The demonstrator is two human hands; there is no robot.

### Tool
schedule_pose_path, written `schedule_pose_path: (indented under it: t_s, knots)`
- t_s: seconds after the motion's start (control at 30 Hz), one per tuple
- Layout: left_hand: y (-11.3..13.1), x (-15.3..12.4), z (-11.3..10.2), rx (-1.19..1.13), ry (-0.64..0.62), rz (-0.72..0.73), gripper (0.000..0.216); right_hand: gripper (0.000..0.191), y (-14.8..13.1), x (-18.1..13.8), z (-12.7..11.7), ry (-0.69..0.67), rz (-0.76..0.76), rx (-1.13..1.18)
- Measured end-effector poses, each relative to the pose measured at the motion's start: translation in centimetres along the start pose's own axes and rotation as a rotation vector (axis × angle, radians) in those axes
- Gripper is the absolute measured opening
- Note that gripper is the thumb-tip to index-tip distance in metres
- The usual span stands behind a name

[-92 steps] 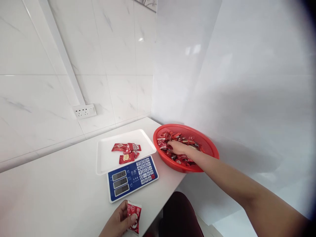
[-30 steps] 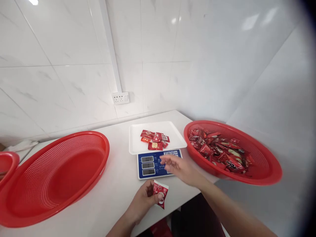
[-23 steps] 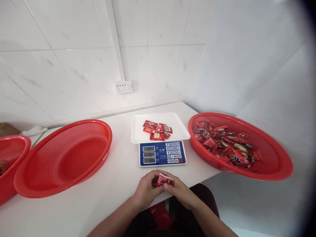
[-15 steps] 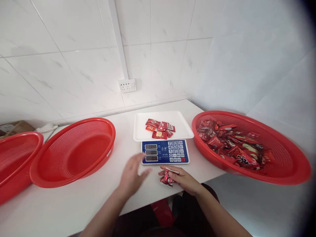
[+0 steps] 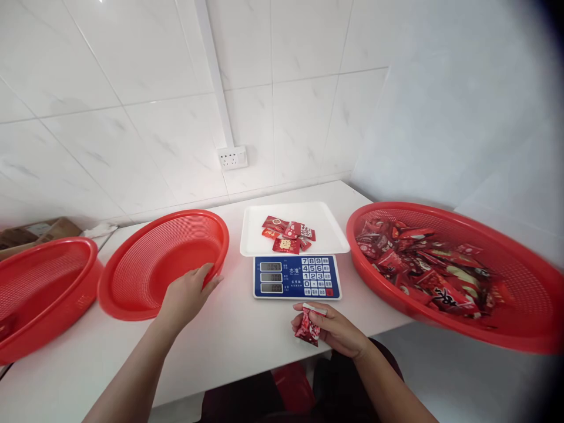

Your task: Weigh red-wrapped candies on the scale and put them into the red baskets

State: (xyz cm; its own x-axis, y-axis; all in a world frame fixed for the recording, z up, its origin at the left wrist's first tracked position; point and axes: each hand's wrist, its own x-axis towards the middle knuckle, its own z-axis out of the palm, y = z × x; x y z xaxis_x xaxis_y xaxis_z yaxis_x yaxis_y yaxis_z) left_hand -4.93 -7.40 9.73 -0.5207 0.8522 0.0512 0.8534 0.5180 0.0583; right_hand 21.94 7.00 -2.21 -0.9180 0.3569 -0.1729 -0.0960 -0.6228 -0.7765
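My left hand (image 5: 187, 296) grips the right rim of an oval red plastic basket (image 5: 127, 249), fingers inside the wall and thumb outside. No contents show in this basket. In my right hand (image 5: 341, 332) is a small red candy packet (image 5: 309, 326), pinched between thumb and fingers over the table's front edge. Just beyond it lies an electronic scale (image 5: 295, 298) with a blue keypad panel. On the scale's white tray (image 5: 255, 211) rest several red packets (image 5: 286, 245), partly overlapping.
To the right, a large red basket (image 5: 535, 282) holds many red packets, its near side overhanging the table edge. Another red basket (image 5: 79, 294) stands at far left, before a cardboard box (image 5: 57, 230). A socket (image 5: 232, 157) is on the tiled wall behind the white table (image 5: 238, 335).
My left hand has moved left from beside the scale onto the basket's rim. That basket has shifted somewhat to the right. My right hand still holds the packet, now turned more upright.
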Motion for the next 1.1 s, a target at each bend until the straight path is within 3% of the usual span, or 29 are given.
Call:
schedule_pose_path:
  t_s: [0.1,0.17,0.3,0.37,0.47,0.57,0.8,1.1]
  knots:
    - [1.2,0.5,-0.5,-0.007,0.061,0.062,0.045,0.033,0.0,0.0,-0.1,-0.011,0.001,0.012]
    - [2.5,1.7,-0.9,-0.02,0.123,0.18,0.046,0.033,0.0,0.0,0.0,-0.011,0.003,0.023]
    - [6.6,6.5,-1.4,-0.104,0.092,0.509,0.047,0.034,-0.1,0.0,0.3,0.006,-0.002,0.027]
    - [8.8,9.6,-0.9,-0.113,0.037,0.601,0.042,0.034,0.0,0.0,0.5,0.015,-0.024,0.019]
    - [11.3,13.7,0.4,-0.09,0.044,0.569,0.036,0.033,0.1,-0.1,0.6,0.03,-0.061,0.013]
    - [12.7,16.0,2.0,-0.066,0.07,0.509,0.032,0.031,0.2,-0.1,0.7,0.024,-0.093,0.016]
    - [13.8,16.7,3.3,-0.079,0.111,0.39,0.032,0.034,0.1,0.0,0.8,-0.005,-0.093,0.034]
    - [12.6,17.6,2.9,-0.237,0.061,0.194,0.032,0.032,0.0,0.0,0.8,-0.011,-0.092,0.045]
